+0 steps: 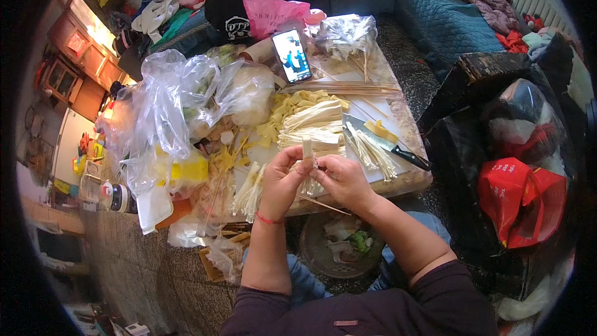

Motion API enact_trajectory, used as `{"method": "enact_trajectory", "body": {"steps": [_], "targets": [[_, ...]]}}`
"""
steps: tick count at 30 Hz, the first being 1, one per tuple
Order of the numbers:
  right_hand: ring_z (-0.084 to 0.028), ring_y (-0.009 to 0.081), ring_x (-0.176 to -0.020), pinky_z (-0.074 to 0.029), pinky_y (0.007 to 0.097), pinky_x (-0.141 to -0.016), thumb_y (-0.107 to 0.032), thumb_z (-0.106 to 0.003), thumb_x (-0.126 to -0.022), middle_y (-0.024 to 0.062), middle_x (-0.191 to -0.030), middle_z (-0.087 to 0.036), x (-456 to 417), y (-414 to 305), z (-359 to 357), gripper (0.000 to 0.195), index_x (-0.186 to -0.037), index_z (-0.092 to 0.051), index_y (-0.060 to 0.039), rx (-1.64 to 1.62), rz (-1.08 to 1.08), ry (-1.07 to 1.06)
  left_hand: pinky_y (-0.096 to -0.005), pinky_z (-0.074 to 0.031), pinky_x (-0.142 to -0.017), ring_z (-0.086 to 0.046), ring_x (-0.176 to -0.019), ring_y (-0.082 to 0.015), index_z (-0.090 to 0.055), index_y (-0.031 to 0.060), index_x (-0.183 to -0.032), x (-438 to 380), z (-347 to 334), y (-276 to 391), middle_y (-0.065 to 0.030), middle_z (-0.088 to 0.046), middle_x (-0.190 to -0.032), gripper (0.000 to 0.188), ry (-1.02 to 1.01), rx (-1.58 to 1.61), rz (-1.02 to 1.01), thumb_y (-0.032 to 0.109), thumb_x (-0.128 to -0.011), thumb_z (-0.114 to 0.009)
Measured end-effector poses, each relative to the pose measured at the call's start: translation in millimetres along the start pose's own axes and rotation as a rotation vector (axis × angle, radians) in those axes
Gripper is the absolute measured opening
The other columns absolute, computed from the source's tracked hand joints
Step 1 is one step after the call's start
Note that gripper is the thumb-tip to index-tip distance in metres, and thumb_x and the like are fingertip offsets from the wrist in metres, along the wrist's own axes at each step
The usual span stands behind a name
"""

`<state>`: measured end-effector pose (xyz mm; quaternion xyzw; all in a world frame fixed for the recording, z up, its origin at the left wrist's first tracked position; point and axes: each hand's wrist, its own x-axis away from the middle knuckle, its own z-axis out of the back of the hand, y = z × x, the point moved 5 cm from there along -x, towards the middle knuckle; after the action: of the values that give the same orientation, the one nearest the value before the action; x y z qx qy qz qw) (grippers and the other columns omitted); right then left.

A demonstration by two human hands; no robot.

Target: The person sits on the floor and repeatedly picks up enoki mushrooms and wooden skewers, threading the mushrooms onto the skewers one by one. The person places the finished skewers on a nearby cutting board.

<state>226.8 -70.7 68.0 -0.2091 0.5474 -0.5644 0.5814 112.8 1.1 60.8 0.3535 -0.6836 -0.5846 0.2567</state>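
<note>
Between the fingertips of my left hand (282, 177) stands a small pale roll (307, 146), upright. The fingers of my right hand (346, 181) pinch at its lower right side; exactly what they grip is hidden. Beneath the hands, a thin wooden skewer (326, 205) slants past the table's front edge; I cannot tell whether it is held. Just beyond lies a thick pile of enoki mushrooms (312, 123), with yellow tofu-skin strips (287, 105) behind it. More enoki (249, 191) lies left of my left hand. To the right, a kitchen knife (410, 157) rests beside loose enoki (368, 149).
Wooden skewers (345, 87) lie across the board's far side, before a propped, lit phone (291, 56). Clear plastic bags (168, 98) crowd the left. A basin with scraps (343, 261) sits between my knees. Another person (228, 14) sits opposite. A red bag (520, 200) is at right.
</note>
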Motion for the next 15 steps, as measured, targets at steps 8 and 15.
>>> {"method": "enact_trajectory", "body": {"steps": [8,15], "targets": [[-0.059,0.0348,-0.071,-0.046,0.0393,-0.061,-0.016,-0.057,-0.085,0.0180,-0.075,-0.060,-1,1,7,0.015,-0.083,-0.058,-0.0008,0.046,-0.057,-0.076,-0.0229,-0.047,-0.078,-0.058,-0.088,-0.0096,-0.058,-0.0038,-0.107,0,5,0,-0.0055,-0.064,-0.098,0.025,-0.004,-0.139,0.015,0.011,-0.087,-0.061],[-0.059,0.0345,-0.062,-0.046,0.0391,-0.057,-0.015,-0.052,-0.088,0.0169,-0.069,-0.059,1,14,6,0.015,-0.087,-0.053,-0.0002,-0.179,-0.235,-0.059,-0.0225,-0.047,-0.076,-0.058,-0.087,-0.0093,-0.058,-0.0041,-0.107,0,0,-1,-0.0059,-0.064,-0.098,0.026,-0.049,-0.031,0.089,0.011,-0.087,-0.061]]}}
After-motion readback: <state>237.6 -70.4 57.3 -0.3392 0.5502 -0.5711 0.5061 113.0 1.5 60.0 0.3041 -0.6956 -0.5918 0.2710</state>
